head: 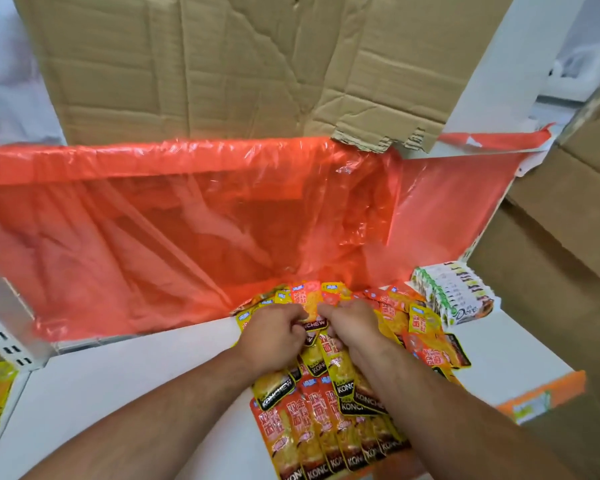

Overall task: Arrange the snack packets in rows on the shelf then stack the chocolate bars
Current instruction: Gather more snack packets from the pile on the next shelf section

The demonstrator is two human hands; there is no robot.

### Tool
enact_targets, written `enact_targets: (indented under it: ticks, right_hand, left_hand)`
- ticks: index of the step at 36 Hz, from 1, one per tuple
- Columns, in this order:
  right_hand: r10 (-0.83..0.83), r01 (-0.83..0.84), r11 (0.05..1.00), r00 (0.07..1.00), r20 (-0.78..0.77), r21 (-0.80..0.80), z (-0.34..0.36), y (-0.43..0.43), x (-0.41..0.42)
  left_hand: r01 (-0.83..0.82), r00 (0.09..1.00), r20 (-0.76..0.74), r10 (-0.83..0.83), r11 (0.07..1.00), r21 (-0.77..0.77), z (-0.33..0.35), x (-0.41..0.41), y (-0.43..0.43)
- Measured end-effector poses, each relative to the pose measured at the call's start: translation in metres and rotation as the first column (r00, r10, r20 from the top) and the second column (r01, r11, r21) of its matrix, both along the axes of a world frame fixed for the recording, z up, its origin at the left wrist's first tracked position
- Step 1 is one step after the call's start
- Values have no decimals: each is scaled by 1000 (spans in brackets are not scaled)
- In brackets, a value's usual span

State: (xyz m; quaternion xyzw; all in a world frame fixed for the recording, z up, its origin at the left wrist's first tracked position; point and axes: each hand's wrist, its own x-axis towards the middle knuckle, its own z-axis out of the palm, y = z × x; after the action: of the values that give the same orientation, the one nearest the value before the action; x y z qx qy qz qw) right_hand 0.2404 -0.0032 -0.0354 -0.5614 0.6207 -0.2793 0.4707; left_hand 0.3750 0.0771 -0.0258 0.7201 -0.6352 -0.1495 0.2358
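The bare left half of the white shelf (136,382) lies in front of an orange plastic sheet (153,220) that hangs along its back edge. The snack packets (326,431) cover the middle, from the front edge to the back.

The left hand (274,332) has its fingers curled and pinches a packet near the back of the pile. The right hand (352,327), just beside it, is clamped the same way on the packets there. I cannot tell whether both hold the same packet.

The front row is tidy. Its packets overlap side by side, long axes running front to back, black KONCHEW ends toward the front edge. Those behind and to the right are fanned and tilted.

The step looks like squaring up that back row. It would go best by sliding packets flat, turning each parallel to the front row with the same end forward, and keeping the overlap even so none slips under a neighbour.

The chocolate bars (454,292) sit bundled near the back right corner, just right of the packets, long axes slanting toward the right edge.
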Motion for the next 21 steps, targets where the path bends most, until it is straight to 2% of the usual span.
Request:
enact_targets:
  ticks: [3, 6, 9, 12, 16, 19, 21]
  right_hand:
    - [52, -52, 999, 998, -18, -11, -4, -7, 1]
    - [135, -135, 991, 990, -46, -4, -5, -12, 2]
    - [185, -185, 982, 982, -21, 31, -2, -14, -1]
    - [249, -250, 967, 968, 21, 44, 7, -13, -5]
    - [346, -346, 938, 934, 94, -14, 24, -4, -11]
    - [408, -403, 913, 903, 138, -64, 29, 6, -12]
    - [446, -441, 895, 878, 171, -70, 28, 13, -11]
  left_hand:
    - [-72, 993, -93, 73, 997, 18, 1, -7, 4]
    - [-117, 986, -120, 118, 993, 23, 3, -15, 7]
    - [-166, 964, -203, 173, 985, 48, 5, -21, 12]
    - [-280, 933, -240, 269, 960, -15, 6, -26, 19]
    - [-479, 824, -388, 412, 873, -91, 16, -36, 30]
    - [-517, 766, -472, 436, 855, -49, 22, -38, 38]
    - [-529, 692, -572, 440, 849, 13, 21, -38, 48]
